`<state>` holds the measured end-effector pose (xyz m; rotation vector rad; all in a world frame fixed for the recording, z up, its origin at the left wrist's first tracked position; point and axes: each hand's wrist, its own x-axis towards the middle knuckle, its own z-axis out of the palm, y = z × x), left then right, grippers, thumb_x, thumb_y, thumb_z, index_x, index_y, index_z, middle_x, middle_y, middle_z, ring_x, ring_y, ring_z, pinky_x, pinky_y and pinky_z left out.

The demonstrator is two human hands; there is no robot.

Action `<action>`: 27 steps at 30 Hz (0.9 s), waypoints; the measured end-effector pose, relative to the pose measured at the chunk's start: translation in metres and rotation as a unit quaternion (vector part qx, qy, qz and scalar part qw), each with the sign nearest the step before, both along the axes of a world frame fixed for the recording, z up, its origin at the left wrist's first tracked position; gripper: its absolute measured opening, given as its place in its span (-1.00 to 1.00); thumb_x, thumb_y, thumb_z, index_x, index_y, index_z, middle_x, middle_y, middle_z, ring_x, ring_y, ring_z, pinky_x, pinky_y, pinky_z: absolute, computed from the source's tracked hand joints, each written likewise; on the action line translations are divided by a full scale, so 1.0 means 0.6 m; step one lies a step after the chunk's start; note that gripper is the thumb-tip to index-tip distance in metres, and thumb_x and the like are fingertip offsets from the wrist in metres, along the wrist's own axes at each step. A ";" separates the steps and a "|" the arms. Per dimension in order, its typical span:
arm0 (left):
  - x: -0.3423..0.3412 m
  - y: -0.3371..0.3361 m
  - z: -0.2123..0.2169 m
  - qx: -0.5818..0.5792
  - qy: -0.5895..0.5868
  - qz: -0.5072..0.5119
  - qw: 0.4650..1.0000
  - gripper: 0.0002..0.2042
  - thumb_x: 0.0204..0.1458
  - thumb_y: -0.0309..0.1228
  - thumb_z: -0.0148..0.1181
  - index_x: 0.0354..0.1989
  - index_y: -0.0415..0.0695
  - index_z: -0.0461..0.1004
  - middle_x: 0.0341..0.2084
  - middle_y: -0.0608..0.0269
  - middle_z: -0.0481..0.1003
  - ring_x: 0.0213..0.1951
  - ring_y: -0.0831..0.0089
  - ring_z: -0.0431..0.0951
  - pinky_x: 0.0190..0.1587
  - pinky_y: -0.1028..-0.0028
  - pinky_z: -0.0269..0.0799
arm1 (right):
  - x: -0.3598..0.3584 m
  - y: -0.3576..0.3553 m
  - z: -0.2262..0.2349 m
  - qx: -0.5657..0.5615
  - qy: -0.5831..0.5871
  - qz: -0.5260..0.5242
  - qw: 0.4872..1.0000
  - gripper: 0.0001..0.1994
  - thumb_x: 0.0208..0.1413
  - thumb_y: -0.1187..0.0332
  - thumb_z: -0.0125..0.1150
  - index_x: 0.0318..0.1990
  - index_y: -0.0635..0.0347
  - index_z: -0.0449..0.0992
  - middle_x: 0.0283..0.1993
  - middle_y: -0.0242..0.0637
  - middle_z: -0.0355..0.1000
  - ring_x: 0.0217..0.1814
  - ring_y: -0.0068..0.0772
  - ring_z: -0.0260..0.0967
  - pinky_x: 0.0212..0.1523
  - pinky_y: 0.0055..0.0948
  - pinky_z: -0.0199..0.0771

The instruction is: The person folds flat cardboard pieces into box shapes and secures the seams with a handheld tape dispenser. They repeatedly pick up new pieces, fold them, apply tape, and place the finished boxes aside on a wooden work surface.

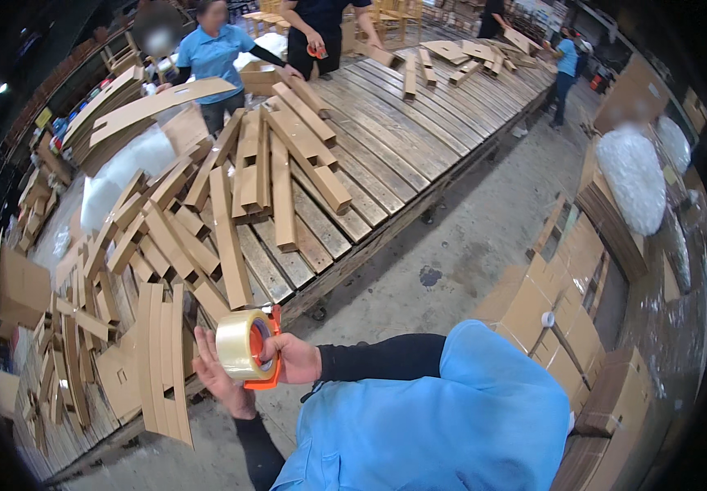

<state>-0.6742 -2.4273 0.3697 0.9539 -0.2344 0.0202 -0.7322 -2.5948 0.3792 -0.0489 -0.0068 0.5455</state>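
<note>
My right hand (298,360) grips an orange tape dispenser (265,381) loaded with a wide roll of clear tape (237,348). Beside the roll, my left hand (221,378) has its fingers stretched out, close to or touching the tape's outer side. A scored cardboard strip (155,368) lies to the left of that hand, hanging over the table's near edge. Just beyond the dispenser, a long folded cardboard tube (229,254) rests on the slatted wooden table (394,155).
Several cardboard tubes (177,237) are heaped across the table's left half. A person in a blue shirt (214,53) and another in dark clothes (325,24) stand across the table. Stacked flat cartons (615,401) and wrapped plastic bundles (631,176) stand at right.
</note>
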 end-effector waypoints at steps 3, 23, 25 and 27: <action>-0.027 -0.034 -0.020 0.215 -0.156 0.109 0.958 -0.58 0.24 -0.44 0.05 0.29 -0.15 0.34 0.44 -0.06 0.12 0.39 0.11 0.23 0.37 0.29 0.24 | 0.005 -0.015 0.004 -0.069 0.051 0.002 0.996 -0.51 0.04 0.53 0.05 0.21 0.26 0.36 0.19 -0.25 0.45 0.23 -0.32 0.43 0.32 -0.23 0.39; -0.099 0.019 -0.052 -0.338 0.016 -0.079 0.938 -0.53 0.29 -0.06 -0.12 0.11 -0.16 0.48 0.36 -0.20 0.22 0.41 0.09 0.17 0.43 0.23 0.09 | 0.006 -0.008 -0.019 -0.116 0.100 0.080 0.985 -0.41 0.00 0.51 0.10 0.28 0.13 0.27 0.24 -0.21 0.38 0.29 -0.06 0.32 0.39 0.08 0.23; -0.110 0.028 -0.042 -0.276 -0.005 -0.023 0.961 -0.56 0.32 -0.04 -0.07 0.07 -0.15 0.51 0.39 -0.21 0.17 0.44 0.03 0.11 0.46 0.16 0.02 | 0.011 0.012 -0.009 -0.141 0.105 0.078 0.981 -0.40 0.01 0.51 0.10 0.29 0.13 0.26 0.25 -0.19 0.37 0.31 -0.04 0.31 0.41 0.12 0.20; -0.123 0.018 -0.045 0.013 0.006 0.132 0.991 -0.54 0.32 -0.03 -0.03 0.06 -0.18 0.52 0.40 -0.22 0.14 0.44 0.02 0.10 0.46 0.14 0.00 | 0.003 0.041 -0.007 -0.162 0.081 0.088 0.980 -0.38 0.02 0.45 0.09 0.33 0.13 0.25 0.29 -0.13 0.34 0.34 -0.01 0.28 0.42 0.15 0.16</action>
